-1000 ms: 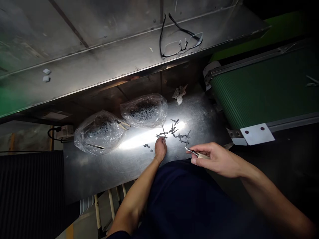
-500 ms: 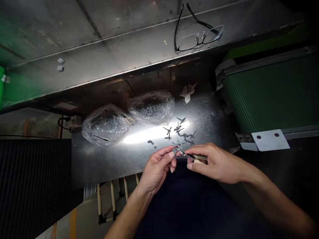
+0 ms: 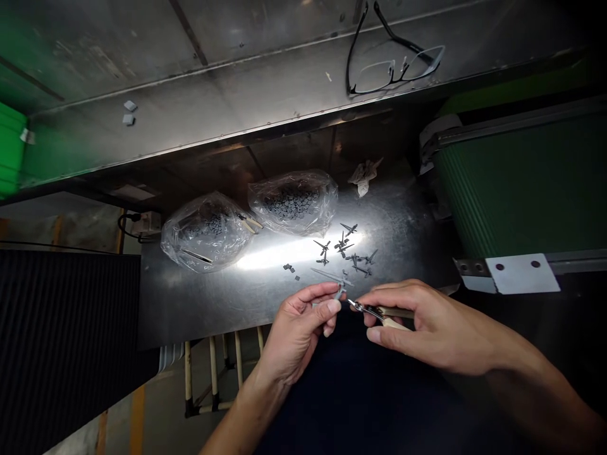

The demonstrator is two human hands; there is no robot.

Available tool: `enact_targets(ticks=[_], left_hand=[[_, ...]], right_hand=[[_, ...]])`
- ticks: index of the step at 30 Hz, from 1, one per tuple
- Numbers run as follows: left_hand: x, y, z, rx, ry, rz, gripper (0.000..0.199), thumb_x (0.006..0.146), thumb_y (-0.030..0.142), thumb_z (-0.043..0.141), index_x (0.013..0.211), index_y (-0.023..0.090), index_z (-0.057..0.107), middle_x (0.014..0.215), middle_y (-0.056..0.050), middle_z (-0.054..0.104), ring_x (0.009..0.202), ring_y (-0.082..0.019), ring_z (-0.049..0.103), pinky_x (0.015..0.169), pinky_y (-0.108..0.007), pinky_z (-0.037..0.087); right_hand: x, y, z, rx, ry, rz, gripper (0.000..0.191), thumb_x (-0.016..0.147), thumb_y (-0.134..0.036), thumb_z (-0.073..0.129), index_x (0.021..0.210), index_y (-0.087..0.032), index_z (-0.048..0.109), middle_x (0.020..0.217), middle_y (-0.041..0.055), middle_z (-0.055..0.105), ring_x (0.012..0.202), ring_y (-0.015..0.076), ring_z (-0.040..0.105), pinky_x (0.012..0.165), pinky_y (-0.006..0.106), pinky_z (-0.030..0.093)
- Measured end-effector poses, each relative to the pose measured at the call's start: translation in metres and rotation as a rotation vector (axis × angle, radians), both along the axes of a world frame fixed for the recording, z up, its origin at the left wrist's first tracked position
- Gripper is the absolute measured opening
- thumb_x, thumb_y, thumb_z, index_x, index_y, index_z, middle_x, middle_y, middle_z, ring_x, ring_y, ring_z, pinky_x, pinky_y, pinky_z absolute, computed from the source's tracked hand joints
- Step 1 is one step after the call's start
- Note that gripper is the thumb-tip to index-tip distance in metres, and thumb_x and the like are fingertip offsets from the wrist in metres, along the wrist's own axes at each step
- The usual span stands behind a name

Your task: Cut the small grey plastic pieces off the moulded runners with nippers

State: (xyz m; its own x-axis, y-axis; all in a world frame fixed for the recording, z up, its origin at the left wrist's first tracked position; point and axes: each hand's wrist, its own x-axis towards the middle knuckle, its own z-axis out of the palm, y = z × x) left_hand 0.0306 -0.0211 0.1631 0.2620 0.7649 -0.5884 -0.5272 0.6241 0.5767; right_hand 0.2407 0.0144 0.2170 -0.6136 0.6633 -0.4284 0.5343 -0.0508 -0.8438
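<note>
Between thumb and fingers, my left hand (image 3: pixel 300 322) pinches a small grey branched plastic piece (image 3: pixel 340 284), one long thin spike pointing to the left. My right hand (image 3: pixel 422 322) is wrapped round a pair of cutters (image 3: pixel 386 318) with cream handles. The metal jaws point at the grey piece, a small gap away. Beyond the hands, several dark branched pieces (image 3: pixel 353 259) lie on the metal table (image 3: pixel 208 303). A few small dark chips (image 3: pixel 289 268) rest to their left.
Two clear plastic bags (image 3: pixel 293 203) (image 3: pixel 207 232) hold many small dark pieces; cream-handled pliers (image 3: pixel 251 222) lie by the left one. Crumpled paper (image 3: pixel 365 177) sits behind. Glasses (image 3: pixel 393 74) rest on the raised metal shelf (image 3: pixel 213 104). A green ribbed belt (image 3: pixel 521 183) stands at right.
My right hand with the cutters has moved right and slightly down, away from my left hand. The grey piece has turned, its long spike now showing to the left. The view has shifted slightly.
</note>
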Motion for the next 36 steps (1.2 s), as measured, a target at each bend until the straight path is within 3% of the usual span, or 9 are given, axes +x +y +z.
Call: enact_targets(ticks=[6, 13, 28, 36], left_hand=[[-0.0002, -0.0042, -0.0004, 0.094, 0.165, -0.044, 0.026, 0.075, 0.022, 0.082, 0.1, 0.021, 0.075, 0.072, 0.003, 0.057, 0.06, -0.005, 0.049, 0.058, -0.019, 0.038], [0.0005, -0.0065, 0.0033, 0.133, 0.262, -0.071, 0.025, 0.077, 0.024, 0.081, 0.101, 0.022, 0.075, 0.072, 0.004, 0.056, 0.063, -0.004, 0.046, 0.061, -0.017, 0.037], [0.0043, -0.0092, 0.004, 0.127, 0.266, -0.055, 0.021, 0.077, 0.025, 0.08, 0.097, 0.021, 0.075, 0.071, 0.004, 0.057, 0.063, -0.004, 0.047, 0.062, -0.018, 0.037], [0.0047, -0.0101, 0.0029, 0.113, 0.273, -0.032, 0.024, 0.075, 0.025, 0.082, 0.098, 0.021, 0.076, 0.071, 0.003, 0.059, 0.063, -0.005, 0.048, 0.063, -0.019, 0.039]], right_hand=[[-0.0014, -0.0005, 0.0011, 0.014, -0.027, -0.019, 0.017, 0.088, -0.031, 0.061, 0.096, -0.019, 0.071, 0.087, 0.0024, 0.067, 0.073, 0.0154, 0.059, 0.063, 0.025, 0.046], [0.0004, -0.0009, -0.0009, 0.001, -0.007, -0.015, 0.016, 0.087, -0.03, 0.061, 0.089, -0.018, 0.071, 0.08, 0.0013, 0.065, 0.067, 0.014, 0.055, 0.059, 0.025, 0.043], [0.0011, -0.0006, -0.0017, 0.077, -0.04, 0.074, 0.013, 0.09, -0.027, 0.057, 0.089, -0.018, 0.066, 0.069, -0.0033, 0.058, 0.055, 0.0093, 0.042, 0.052, 0.026, 0.03], [0.0005, 0.0004, -0.0017, 0.171, -0.013, 0.08, 0.013, 0.089, -0.025, 0.057, 0.089, -0.018, 0.067, 0.073, 0.0005, 0.063, 0.058, 0.0113, 0.047, 0.054, 0.027, 0.033]])
